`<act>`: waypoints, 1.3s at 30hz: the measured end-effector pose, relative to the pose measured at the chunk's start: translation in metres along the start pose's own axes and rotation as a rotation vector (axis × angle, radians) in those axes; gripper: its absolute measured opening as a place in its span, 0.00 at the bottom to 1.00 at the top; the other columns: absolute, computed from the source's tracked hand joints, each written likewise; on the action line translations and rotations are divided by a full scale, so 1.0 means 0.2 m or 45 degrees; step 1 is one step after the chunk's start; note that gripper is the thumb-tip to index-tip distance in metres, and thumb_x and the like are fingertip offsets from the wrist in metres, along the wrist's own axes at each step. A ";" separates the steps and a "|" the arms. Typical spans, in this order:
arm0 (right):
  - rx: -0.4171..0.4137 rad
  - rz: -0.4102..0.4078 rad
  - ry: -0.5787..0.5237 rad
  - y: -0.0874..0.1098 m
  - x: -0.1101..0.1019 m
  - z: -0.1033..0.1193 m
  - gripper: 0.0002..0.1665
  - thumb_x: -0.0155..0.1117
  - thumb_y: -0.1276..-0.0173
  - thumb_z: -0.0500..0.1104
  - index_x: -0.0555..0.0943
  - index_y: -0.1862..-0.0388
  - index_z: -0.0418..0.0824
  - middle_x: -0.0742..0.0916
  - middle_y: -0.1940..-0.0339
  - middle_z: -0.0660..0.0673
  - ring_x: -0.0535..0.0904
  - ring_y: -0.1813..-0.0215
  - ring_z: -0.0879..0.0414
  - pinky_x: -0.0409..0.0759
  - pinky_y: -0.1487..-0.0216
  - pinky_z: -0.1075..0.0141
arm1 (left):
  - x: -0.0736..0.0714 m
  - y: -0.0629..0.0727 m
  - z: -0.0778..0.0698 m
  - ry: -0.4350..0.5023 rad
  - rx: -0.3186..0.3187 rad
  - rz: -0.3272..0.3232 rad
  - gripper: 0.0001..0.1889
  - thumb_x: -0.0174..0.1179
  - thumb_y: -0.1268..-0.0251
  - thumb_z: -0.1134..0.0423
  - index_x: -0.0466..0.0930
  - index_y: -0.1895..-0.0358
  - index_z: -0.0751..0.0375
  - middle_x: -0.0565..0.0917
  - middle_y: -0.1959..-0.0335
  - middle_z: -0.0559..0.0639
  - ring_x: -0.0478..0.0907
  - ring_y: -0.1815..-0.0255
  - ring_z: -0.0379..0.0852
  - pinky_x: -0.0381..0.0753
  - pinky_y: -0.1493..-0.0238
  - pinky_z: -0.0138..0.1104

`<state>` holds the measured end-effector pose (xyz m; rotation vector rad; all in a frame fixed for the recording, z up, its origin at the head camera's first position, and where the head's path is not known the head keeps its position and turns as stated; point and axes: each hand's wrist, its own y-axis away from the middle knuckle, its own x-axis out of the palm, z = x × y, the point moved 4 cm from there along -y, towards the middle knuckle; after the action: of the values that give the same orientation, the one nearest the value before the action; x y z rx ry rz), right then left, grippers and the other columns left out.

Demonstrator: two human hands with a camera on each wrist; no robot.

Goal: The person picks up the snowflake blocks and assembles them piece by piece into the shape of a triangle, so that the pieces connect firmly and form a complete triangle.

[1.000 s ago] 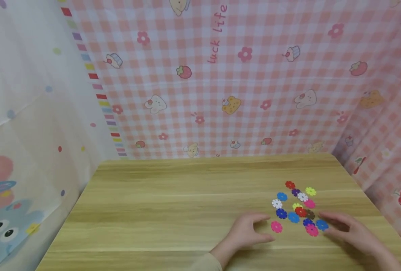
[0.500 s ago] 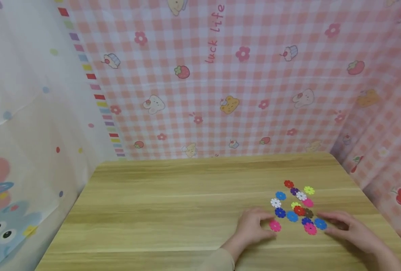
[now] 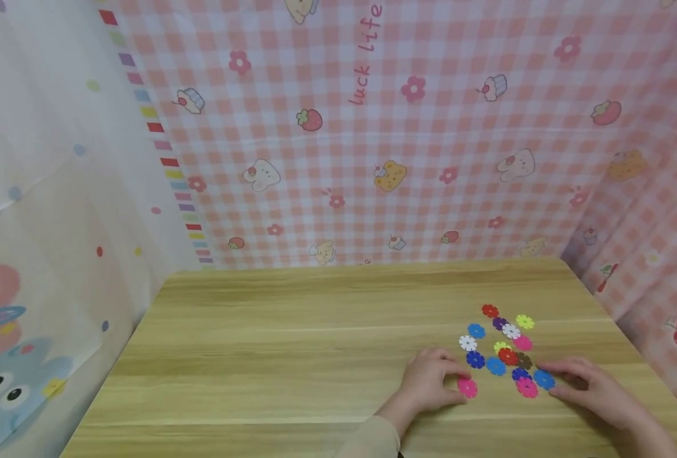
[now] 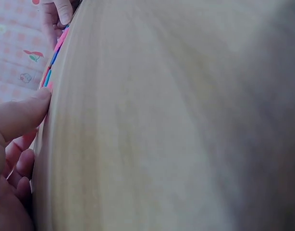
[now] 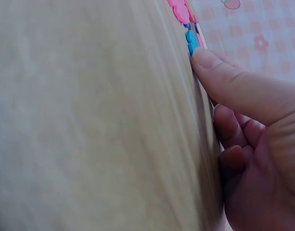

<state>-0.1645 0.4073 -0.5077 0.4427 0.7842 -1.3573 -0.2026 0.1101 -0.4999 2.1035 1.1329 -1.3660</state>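
Several flat, notched interlocking discs lie in a loose cluster on the wooden table [image 3: 292, 356]. At the cluster's near left, my left hand [image 3: 430, 381] pinches a pink interlocking disc [image 3: 470, 388] by its edge, index finger at the far side and thumb at the near side. Opposite it, my right hand [image 3: 598, 393] has thumb and index finger on a light blue interlocking disc [image 3: 544, 380]. In the right wrist view the thumb [image 5: 207, 60] meets that disc's edge. The left wrist view shows the left thumb [image 4: 30, 110] over a sliver of pink.
Between the hands lie another pink disc [image 3: 526, 387], a red disc [image 3: 508, 357] and a brown disc [image 3: 524, 361]. Farther back are white [image 3: 467, 343] and yellow [image 3: 524, 322] discs. A pink checked cloth [image 3: 338, 146] hangs behind the table.
My left hand has moved right onto the pink disc, closing thumb and index finger about it; the disc has shifted slightly toward me. The right hand has stayed at the light blue disc.
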 end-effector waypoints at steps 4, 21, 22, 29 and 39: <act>-0.063 -0.044 0.001 0.00 0.00 0.02 0.16 0.73 0.42 0.33 0.86 0.54 0.43 0.80 0.55 0.65 0.67 0.52 0.76 0.65 0.56 0.82 | 0.00 0.00 0.00 0.017 0.001 -0.006 0.16 0.74 0.50 0.45 0.86 0.55 0.32 0.78 0.46 0.31 0.70 0.42 0.31 0.66 0.35 0.38; 0.126 -0.003 -0.204 0.01 0.02 -0.02 0.10 0.66 0.35 0.30 0.79 0.54 0.30 0.82 0.66 0.54 0.75 0.65 0.63 0.74 0.65 0.73 | 0.01 0.00 0.03 0.219 0.100 -0.104 0.15 0.79 0.56 0.52 0.84 0.64 0.42 0.79 0.71 0.25 0.69 0.69 0.20 0.66 0.45 0.25; 0.128 -0.012 -0.213 0.01 0.02 -0.01 0.10 0.65 0.34 0.30 0.79 0.55 0.31 0.83 0.67 0.53 0.75 0.66 0.62 0.74 0.66 0.72 | 0.01 0.01 0.03 0.254 0.108 -0.112 0.15 0.79 0.56 0.53 0.84 0.64 0.43 0.79 0.72 0.25 0.69 0.70 0.20 0.66 0.47 0.25; 0.147 -0.032 -0.200 0.01 0.01 -0.01 0.06 0.63 0.31 0.32 0.80 0.56 0.33 0.84 0.67 0.53 0.75 0.66 0.62 0.73 0.66 0.72 | 0.01 0.04 0.06 0.595 0.116 -0.044 0.10 0.74 0.48 0.66 0.84 0.64 0.52 0.82 0.73 0.33 0.72 0.72 0.23 0.72 0.64 0.19; 0.290 0.001 -0.154 0.00 0.03 0.07 0.12 0.62 0.28 0.38 0.79 0.51 0.32 0.84 0.65 0.49 0.76 0.64 0.63 0.75 0.63 0.71 | -0.04 0.13 0.13 0.897 -0.010 0.036 0.07 0.69 0.43 0.71 0.86 0.62 0.59 0.83 0.71 0.37 0.75 0.70 0.27 0.76 0.62 0.24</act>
<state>-0.1601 0.3936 -0.5015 0.5340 0.5321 -1.4650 -0.1982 0.0725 -0.5069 2.6662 1.3298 -0.5905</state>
